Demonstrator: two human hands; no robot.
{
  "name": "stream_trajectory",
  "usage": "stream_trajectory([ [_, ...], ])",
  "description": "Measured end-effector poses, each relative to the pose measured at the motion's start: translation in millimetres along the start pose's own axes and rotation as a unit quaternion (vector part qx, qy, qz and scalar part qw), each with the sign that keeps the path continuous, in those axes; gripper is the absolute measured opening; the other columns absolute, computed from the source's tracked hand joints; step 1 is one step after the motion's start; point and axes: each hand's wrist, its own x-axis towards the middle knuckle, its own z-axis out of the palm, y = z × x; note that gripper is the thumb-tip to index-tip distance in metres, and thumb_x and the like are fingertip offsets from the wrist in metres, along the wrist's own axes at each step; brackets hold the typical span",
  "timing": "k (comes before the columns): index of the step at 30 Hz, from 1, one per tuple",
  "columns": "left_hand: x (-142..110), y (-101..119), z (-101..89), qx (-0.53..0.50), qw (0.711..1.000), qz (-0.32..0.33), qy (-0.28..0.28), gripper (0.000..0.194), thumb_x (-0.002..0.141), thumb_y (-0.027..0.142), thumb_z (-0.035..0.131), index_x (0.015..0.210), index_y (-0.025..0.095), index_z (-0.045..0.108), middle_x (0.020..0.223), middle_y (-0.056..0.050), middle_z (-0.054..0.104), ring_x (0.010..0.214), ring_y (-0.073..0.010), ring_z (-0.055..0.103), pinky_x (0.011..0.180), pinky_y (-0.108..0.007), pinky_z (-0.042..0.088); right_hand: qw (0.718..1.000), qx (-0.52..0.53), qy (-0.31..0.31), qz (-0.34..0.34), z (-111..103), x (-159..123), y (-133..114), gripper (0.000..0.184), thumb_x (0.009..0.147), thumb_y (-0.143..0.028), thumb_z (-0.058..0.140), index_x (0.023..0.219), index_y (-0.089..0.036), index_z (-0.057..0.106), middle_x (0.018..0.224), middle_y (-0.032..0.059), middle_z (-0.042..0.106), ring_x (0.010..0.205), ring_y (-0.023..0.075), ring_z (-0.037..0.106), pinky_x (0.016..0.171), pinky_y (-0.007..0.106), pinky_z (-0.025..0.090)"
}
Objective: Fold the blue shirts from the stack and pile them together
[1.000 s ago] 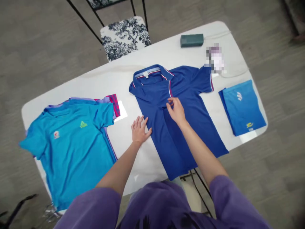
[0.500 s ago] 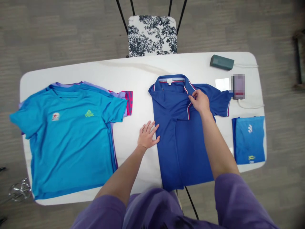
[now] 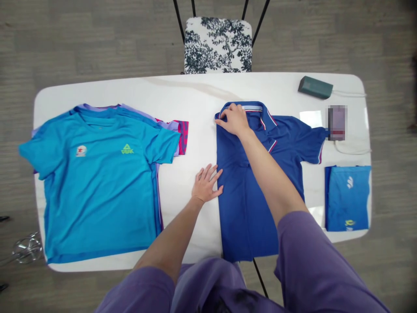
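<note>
A dark blue polo shirt (image 3: 260, 208) lies on the white table in front of me, its left side folded inward and its collar at the far end. One short sleeve with white and red trim reaches to the right. My right hand (image 3: 233, 119) is at the left part of the collar, fingers curled down and closed on the cloth near the shoulder. Spread flat beside the shirt's left edge, my left hand (image 3: 206, 184) rests on the table with its fingertips at the fabric.
Bright blue T-shirts and others lie stacked, the top T-shirt (image 3: 100, 191) spread out, on the left of the table (image 3: 192, 226). A folded blue garment (image 3: 348, 198), a dark green box (image 3: 315, 88) with a cord and a blurred device (image 3: 337, 122) are at right. A patterned chair (image 3: 218, 45) stands beyond.
My right hand has moved left from the polo's placket to the left side of its collar. The collar's front flap now lies flatter. My left hand stays beside the shirt.
</note>
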Motion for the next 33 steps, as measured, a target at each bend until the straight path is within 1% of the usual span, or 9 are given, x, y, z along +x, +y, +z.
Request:
stream_trajectory([
  [7,-1.3,-2.6,2.0,-0.003,1.0,0.001,0.006,0.086,0.103,0.055,0.077,0.184,0.042,0.05,0.186,-0.003,0.052,0.178,-0.0363,0.042,0.145,-0.062,0.036,1.0,-0.008,0.02,-0.005,12.0,45.9,7.8,0.059,0.116,-0.068,0.062,0.129,-0.012,0.075,0.159,0.0244,0.06,0.153,0.0463,0.047,0.13,0.075,0.037],
  [10,-2.2,-3.3,2.6,-0.006,1.0,0.0,0.004,0.089,0.102,0.055,0.078,0.185,0.042,0.049,0.186,-0.003,0.051,0.179,-0.0364,0.041,0.145,-0.061,0.035,0.999,-0.009,0.053,0.002,13.0,34.5,3.3,0.055,0.118,-0.064,0.06,0.139,-0.014,0.071,0.157,0.0233,0.061,0.153,0.0435,0.047,0.13,0.073,0.038],
  [12,-2.9,-3.7,3.7,-0.009,1.0,-0.001,0.001,0.09,0.102,0.054,0.078,0.185,0.041,0.048,0.187,-0.004,0.05,0.179,-0.037,0.04,0.145,-0.062,0.034,0.995,0.012,0.096,0.015,15.6,4.3,-5.3,0.051,0.121,-0.059,0.055,0.145,-0.017,0.068,0.155,0.0217,0.063,0.151,0.0415,0.051,0.129,0.069,0.042],
  [15,-3.7,-3.4,6.2,-0.016,1.0,-0.006,-0.005,0.089,0.103,0.055,0.077,0.185,0.039,0.049,0.189,-0.005,0.048,0.18,-0.0385,0.039,0.146,-0.064,0.032,0.986,0.069,0.14,0.051,32.1,-90.2,-19.3,0.04,0.122,-0.049,0.049,0.147,-0.024,0.068,0.149,0.0176,0.068,0.142,0.0365,0.062,0.124,0.06,0.049],
  [20,-4.6,1.8,7.6,-0.026,0.999,-0.009,-0.02,0.092,0.101,0.055,0.077,0.186,0.036,0.048,0.19,-0.009,0.046,0.181,-0.0414,0.035,0.147,-0.067,0.026,0.97,0.165,0.115,0.137,101.5,-350.2,-43.8,0.019,0.111,-0.034,0.061,0.119,-0.033,0.078,0.122,0.0084,0.082,0.106,0.0304,0.078,0.105,0.052,0.061],
  [24,-7.6,12.2,5.2,-0.025,0.999,-0.018,-0.03,0.092,0.099,0.055,0.078,0.184,0.034,0.051,0.19,-0.011,0.046,0.181,-0.0425,0.033,0.147,-0.068,0.023,0.958,0.169,0.061,0.224,158.0,-527.5,-72.2,0.019,0.107,-0.031,0.062,0.111,-0.042,0.077,0.116,0.0046,0.084,0.11,0.035,0.084,0.098,0.058,0.066],
  [26,-9.3,20.9,3.6,-0.029,0.998,-0.027,-0.039,0.091,0.099,0.055,0.078,0.183,0.034,0.052,0.191,-0.012,0.044,0.182,-0.043,0.03,0.148,-0.068,0.02,0.952,0.155,0.034,0.261,171.8,-580.0,-83.3,0.022,0.104,-0.031,0.064,0.113,-0.045,0.078,0.122,0.0041,0.083,0.118,0.0352,0.084,0.099,0.057,0.069],
  [29,-9.9,38.7,0.4,-0.046,0.997,-0.041,-0.054,0.092,0.096,0.056,0.079,0.181,0.034,0.053,0.193,-0.015,0.039,0.183,-0.0455,0.025,0.147,-0.07,0.015,0.95,0.147,-0.014,0.276,172.1,-625.5,-86.6,0.033,0.102,-0.032,0.063,0.125,-0.05,0.079,0.137,0.0011,0.082,0.127,0.0305,0.083,0.104,0.052,0.071],
  [33,-6.7,65.3,-5.4,-0.047,0.993,-0.072,-0.076,0.098,0.087,0.058,0.086,0.177,0.034,0.054,0.191,-0.018,0.04,0.181,-0.0498,0.025,0.144,-0.074,0.016,0.938,0.198,-0.059,0.279,146.6,-667.2,-53.2,0.034,0.107,-0.035,0.058,0.129,-0.054,0.076,0.141,-0.0041,0.081,0.134,0.0271,0.081,0.116,0.052,0.067],
])
